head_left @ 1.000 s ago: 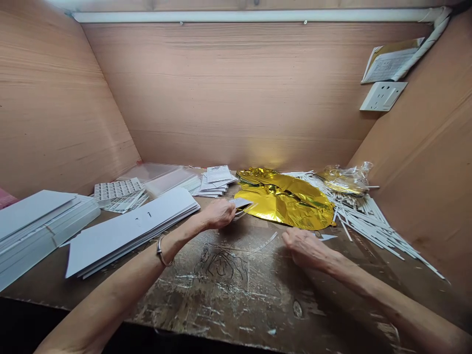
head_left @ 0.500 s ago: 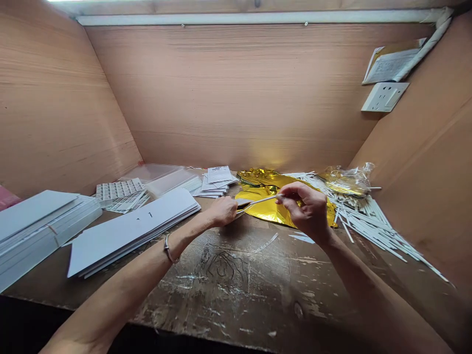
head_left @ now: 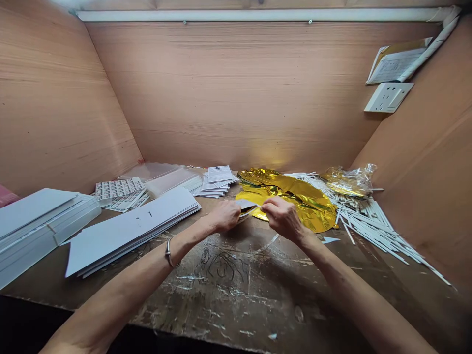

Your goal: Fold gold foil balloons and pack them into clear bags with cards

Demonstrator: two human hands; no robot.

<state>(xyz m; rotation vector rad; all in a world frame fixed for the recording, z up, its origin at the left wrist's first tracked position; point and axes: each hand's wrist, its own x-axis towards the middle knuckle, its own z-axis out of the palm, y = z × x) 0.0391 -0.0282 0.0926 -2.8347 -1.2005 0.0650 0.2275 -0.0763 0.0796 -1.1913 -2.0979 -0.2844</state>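
Observation:
My left hand is closed around a small flat packet with a white face and gold material showing at its open side. The palm and fingers hide much of it. At the packet's right end, my right hand pinches with thumb and forefinger. A small pale bit shows at those fingertips; whether it is the packet's edge or a stick end I cannot make out. Just behind both hands lies a gold foil balloon, flat and creased, on the worn brown table.
Many white sticks lie loose at the right, under a clear bag with gold inside. To the left are folded white cards, a plastic box of cards, printed sheets, clear sleeves and small printed slips.
My right hand has moved left and closer to my left hand. The white stick it held, pointing into the packet, no longer shows between the hands.

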